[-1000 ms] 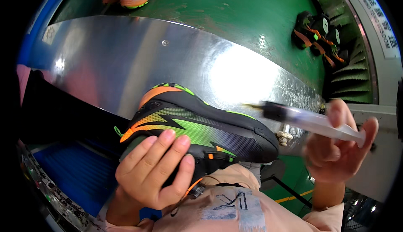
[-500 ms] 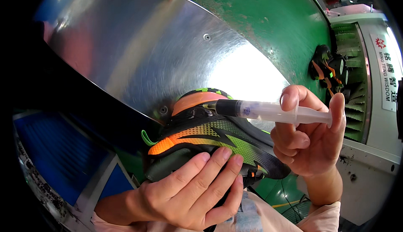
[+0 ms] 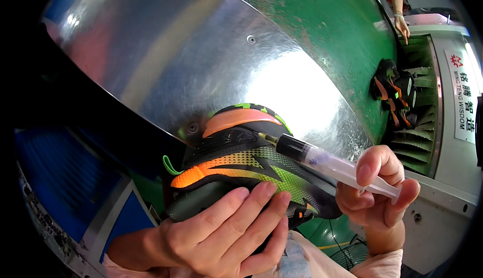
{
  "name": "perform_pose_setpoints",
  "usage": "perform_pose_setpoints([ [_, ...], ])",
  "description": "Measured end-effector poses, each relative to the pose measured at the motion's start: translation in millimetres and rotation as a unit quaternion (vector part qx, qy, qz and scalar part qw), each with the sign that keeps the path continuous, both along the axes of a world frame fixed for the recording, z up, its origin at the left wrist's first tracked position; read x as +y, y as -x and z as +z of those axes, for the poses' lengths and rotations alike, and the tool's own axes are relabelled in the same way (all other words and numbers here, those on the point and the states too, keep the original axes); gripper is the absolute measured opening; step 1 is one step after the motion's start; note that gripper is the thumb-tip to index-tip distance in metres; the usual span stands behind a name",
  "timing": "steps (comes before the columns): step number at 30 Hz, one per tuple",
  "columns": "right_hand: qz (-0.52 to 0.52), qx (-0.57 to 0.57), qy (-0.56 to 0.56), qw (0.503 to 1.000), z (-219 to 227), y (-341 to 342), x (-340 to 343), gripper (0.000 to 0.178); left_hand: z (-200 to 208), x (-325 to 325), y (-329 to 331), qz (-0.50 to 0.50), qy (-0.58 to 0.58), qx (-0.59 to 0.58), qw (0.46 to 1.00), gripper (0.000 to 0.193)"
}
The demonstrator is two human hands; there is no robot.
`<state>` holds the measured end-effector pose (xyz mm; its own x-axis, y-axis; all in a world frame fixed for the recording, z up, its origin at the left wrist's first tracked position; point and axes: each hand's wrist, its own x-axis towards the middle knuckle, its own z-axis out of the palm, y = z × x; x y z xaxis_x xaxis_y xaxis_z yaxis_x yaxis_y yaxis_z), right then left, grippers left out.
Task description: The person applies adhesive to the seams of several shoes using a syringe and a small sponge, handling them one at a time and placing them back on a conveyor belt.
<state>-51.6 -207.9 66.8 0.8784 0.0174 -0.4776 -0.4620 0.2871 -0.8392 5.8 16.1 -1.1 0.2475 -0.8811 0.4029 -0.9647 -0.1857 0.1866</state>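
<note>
A sports shoe [image 3: 226, 164] in orange, green and black lies on its side, its orange and green sole edge turned toward a shiny metal plate [image 3: 166, 56]. My left hand [image 3: 226, 227] is closed over the near side of the shoe, fingers laid across its upper; the thumb is hidden. In my right hand [image 3: 375, 190] is a clear syringe [image 3: 327, 161] with dark liquid near its front. Fingers wrap the barrel's rear and the plunger end. The needle tip points left at the black band just below the orange sole strip; whether it touches cannot be told.
Beyond the plate runs a green surface [image 3: 322, 31]. Black and orange shoes [image 3: 395, 94] sit at its right, beside green bristly strips [image 3: 420, 91] on a pale machine [image 3: 458, 172]. Another person's hand [image 3: 401, 26] reaches in at the upper right. Blue panels [image 3: 65, 172] stand at left.
The syringe has tilted, its rear dropping lower, and its tip has shifted slightly right and down along the shoe. The shoe has moved slightly left. Another person's arm has come into view.
</note>
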Motion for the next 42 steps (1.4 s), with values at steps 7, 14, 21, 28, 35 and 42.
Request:
perform_pose_setpoints([
  [7, -0.027, 0.000, -0.026, 0.999, -6, 31, -11, 0.079, -1, 1, 5, 0.006, 0.003, 0.033, 0.999, 0.012],
  [14, -0.016, 0.027, 0.011, 0.999, 3, 53, -17, 0.079, -1, 6, 13, 0.020, 0.008, 0.043, 0.999, 0.012],
  [21, 0.011, 0.031, -0.002, 0.999, 21, 83, -33, 0.078, 4, 17, 23, 0.062, -0.024, 0.018, 0.998, 0.011],
  [28, -0.037, -0.012, 0.031, 0.999, 33, 114, -36, 0.073, -2, 11, 22, 0.061, -0.006, -0.001, 0.998, 0.014],
  [35, -0.046, -0.037, 0.044, 0.997, 29, 140, -50, 0.075, 7, 1, 19, 0.057, -0.003, -0.007, 0.998, 0.013],
  [42, -0.107, -0.075, -0.015, 0.991, 0, 167, -70, 0.077, 27, -17, 3, 0.012, -0.049, -0.018, 0.999, 0.024],
])
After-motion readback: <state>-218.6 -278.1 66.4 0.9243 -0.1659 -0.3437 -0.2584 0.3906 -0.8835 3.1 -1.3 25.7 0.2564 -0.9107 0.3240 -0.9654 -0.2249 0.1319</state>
